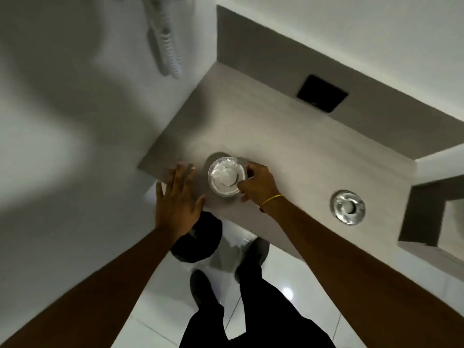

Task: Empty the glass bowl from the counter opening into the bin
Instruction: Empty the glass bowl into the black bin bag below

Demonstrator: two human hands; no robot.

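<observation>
While the person stood close to the tabletop point(288, 136), dark shoes point(200, 287) and dark trousers point(253, 317) showed on the shiny white floor point(283, 277) at 6 o'clock. A dark round thing, most likely the bin point(200, 237), sat on the floor just under the tabletop's near edge, partly hidden by the left arm.

The left hand point(177, 199) was open and flat, fingers spread, and held nothing. It lay over the near edge of the tabletop at 9 o'clock from the glass bowl point(227, 176).

The right hand point(258, 183) had a yellow band point(272, 200) on its wrist. Its fingers were curled around the bowl's rim at 3 o'clock, gripping it. The bowl was upright on the tabletop, or perhaps just above it, with something white inside. Whether it was already out of its opening could not be told.

So the step looked like picking the bowl up. Next, I think the bowl had to be lifted, carried toward 6 o'clock over the bin and tipped, slowly, so nothing fell on the floor.

Farther off, at 3 o'clock, a second shiny round fitting point(347, 207) sat in the tabletop. At 1 o'clock was a black square point(322, 93), and at 11 o'clock a white dryer point(164, 43) hung on the wall.
</observation>
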